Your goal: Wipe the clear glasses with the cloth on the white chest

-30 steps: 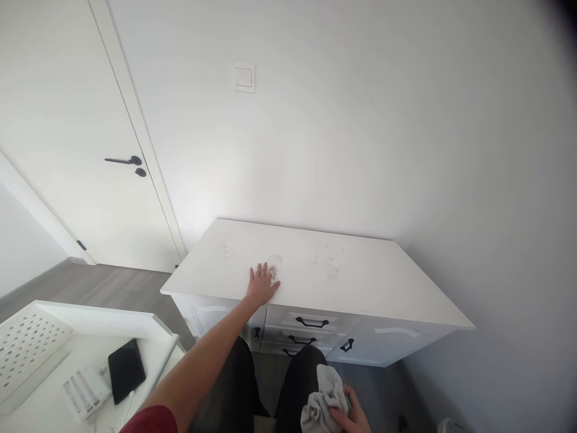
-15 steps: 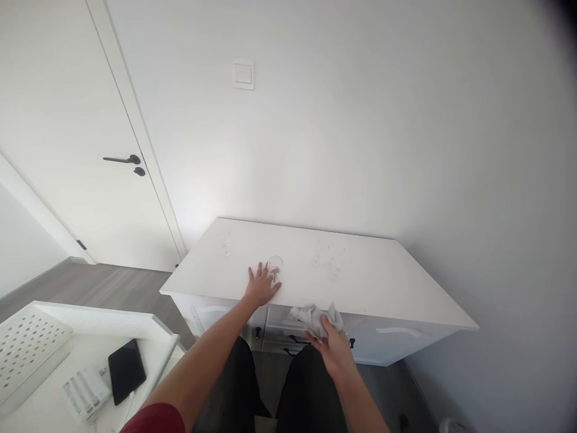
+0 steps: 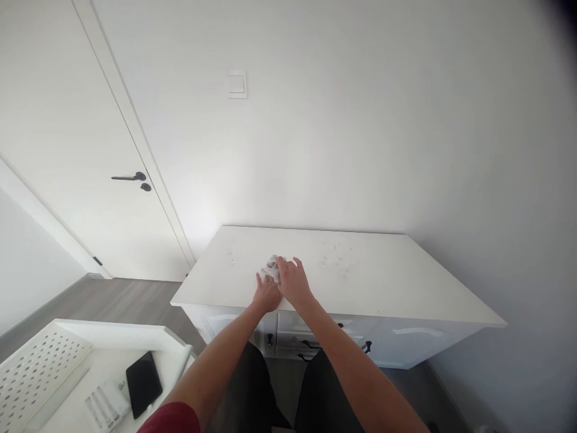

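Cloth [image 3: 270,269] and its backdrop: a plain white wall [image 3: 342,132] rises behind the work, with the crumpled fabric low in front of it.
Door [image 3: 49,114]: white and shut, at the left, with 1 dark lever handle [image 3: 128,177].
Cabinet [image 3: 396,276]: white, backed against the wall; its flat top carries the work, and dark pulls show on the front.
Perforated-sided tray unit [image 3: 112,328]: white, at the lower left, well apart from the hands; a dark tablet [image 3: 143,383] lies in it beside a pale box [image 3: 107,406].
Right hand [image 3: 294,281]: closed on the fabric, pinching it between thumb and fingers, with 1 finger lifted clear at the far side.
Left hand [image 3: 267,294]: low over the cabinet top near its front edge, fingers pointing away from the body; whether it grips anything beneath the fabric, I cannot tell.
Fabric's place: left of the right hand's fingertips and beyond the left palm, between the 2 hands, above the cabinet top.
Nearer hand: the right, in contact; the left's fingers overlap the near edge in view.
Long axis: bunched, so none can be read.
Marks [image 3: 338,246]: small, scattered in 2 patches, right and left of the hands; drops or smudges, too small to tell.
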The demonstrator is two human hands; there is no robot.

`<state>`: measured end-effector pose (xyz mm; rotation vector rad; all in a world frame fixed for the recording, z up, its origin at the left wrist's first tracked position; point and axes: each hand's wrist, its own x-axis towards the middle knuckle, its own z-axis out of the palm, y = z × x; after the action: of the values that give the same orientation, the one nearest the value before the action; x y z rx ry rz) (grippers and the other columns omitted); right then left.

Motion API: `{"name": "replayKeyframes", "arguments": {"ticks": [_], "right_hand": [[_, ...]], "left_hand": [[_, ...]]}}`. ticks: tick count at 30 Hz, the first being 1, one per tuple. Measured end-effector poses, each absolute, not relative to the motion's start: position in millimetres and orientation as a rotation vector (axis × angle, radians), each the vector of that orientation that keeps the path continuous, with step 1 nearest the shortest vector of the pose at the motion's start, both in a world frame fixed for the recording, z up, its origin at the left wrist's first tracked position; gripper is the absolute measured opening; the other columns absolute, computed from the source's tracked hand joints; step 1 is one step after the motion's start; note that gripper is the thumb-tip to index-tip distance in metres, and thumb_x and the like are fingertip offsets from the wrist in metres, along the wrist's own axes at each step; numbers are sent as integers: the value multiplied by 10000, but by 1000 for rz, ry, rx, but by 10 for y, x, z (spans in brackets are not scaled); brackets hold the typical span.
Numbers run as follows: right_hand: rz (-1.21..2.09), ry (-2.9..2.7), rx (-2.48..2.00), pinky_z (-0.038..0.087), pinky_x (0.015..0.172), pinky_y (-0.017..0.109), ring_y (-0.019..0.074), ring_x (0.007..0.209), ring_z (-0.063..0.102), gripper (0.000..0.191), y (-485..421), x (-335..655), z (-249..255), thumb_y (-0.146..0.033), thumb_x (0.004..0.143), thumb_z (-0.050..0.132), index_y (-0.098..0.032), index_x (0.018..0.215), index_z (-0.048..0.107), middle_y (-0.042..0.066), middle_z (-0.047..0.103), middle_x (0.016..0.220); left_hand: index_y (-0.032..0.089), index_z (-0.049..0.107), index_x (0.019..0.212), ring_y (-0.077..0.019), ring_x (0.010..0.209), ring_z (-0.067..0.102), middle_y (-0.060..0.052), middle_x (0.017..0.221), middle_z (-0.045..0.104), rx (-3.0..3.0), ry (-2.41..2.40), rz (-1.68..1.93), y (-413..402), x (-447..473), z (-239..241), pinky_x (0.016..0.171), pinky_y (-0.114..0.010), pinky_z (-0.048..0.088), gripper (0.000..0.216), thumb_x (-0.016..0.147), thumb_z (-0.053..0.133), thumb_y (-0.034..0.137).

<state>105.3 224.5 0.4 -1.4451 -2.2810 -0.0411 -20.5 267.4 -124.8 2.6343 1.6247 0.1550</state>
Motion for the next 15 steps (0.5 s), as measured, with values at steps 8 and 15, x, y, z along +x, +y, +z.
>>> {"name": "replayKeyframes", "arguments": {"ticks": [8,15], "right_hand": [[355,-2570,-1641,269,1091,621,308,1014,673,570,2452,915,398,-403,991,382,-231,1533,348,130,713,1163],[409,-2594,-1650,412,909,455,280,929,668,354,2543,978,367,-388,1006,374,-212,1260,547,114,705,1067]], "left_hand": [[341,194,1631,-431,1564,76,-67,1701,228,2575,1623,228,2679,-177,-1235,1179,-770,2,634,1023,329,460],[301,213,1632,-400,1564,135,-105,1660,336,2525,1641,216,2714,-189,-1253,1189,-750,8,628,1036,255,495]]}}
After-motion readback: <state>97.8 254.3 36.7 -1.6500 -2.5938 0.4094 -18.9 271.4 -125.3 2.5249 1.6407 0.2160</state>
